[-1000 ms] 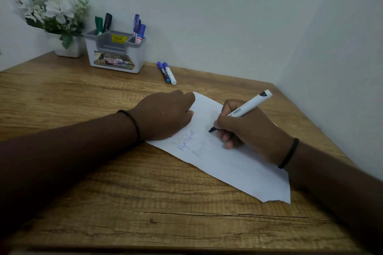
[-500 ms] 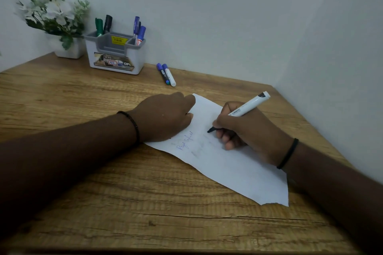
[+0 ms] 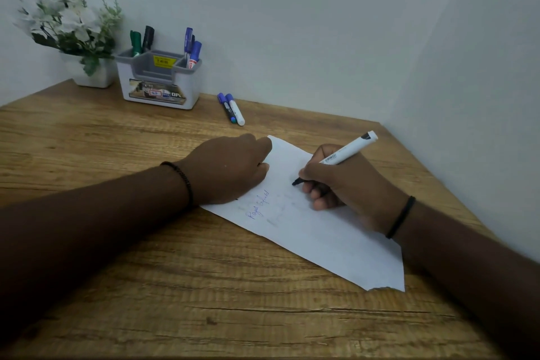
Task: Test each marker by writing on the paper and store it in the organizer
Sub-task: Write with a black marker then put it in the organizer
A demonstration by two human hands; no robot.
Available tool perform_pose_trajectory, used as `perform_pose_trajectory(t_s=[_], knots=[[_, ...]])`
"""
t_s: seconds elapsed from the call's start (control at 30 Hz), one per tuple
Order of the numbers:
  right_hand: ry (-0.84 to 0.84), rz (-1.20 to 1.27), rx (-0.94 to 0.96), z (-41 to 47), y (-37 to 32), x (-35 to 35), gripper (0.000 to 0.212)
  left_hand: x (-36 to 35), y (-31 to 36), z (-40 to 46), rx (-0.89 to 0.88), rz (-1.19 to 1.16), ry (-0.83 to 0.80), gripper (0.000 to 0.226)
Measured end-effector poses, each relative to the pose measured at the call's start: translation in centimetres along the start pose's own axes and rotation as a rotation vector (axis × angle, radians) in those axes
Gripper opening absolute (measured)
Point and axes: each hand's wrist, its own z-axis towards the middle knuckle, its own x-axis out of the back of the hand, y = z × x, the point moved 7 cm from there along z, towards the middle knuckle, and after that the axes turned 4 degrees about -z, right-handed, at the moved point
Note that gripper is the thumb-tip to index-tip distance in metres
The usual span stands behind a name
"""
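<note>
Hands: my right hand (image 3: 347, 184) grips the marker (image 3: 340, 156); my left hand (image 3: 230, 169) lies curled, pinning the paper (image 3: 321, 231).
Marker: tip at the paper, near the desk's (image 3: 146, 272) right edge.
Handling: light, stiff, likely slick; hold low on the barrel.

Right hand (image 3: 347, 184) grips white marker (image 3: 344, 153), tip on paper (image 3: 321, 231); left hand (image 3: 230, 169) rests on its edge

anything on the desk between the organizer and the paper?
Yes, in the head view: two markers lie side by side on the desk, right of the organizer and behind the paper. The rest of that stretch is bare wood.
</note>
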Motion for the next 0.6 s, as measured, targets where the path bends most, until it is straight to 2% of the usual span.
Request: perform_pose_trajectory(t_s=[0.13,0.43,0.6], knots=[[-0.045,-0.017,-0.006,0.07,-0.18,-0.21,0.009,0.03,-0.17,-0.11,0.003,-0.002,0.004,0.017],[-0.021,-0.012,-0.024,0.63,-0.04,-0.23,0.01,-0.06,-0.11,0.04,-0.01,0.013,0.016,0.017],[-0.008,-0.016,-0.05,0.77,0.2,0.37,0.017,-0.18,-0.17,-0.01,-0.011,0.015,0.015,0.017]])
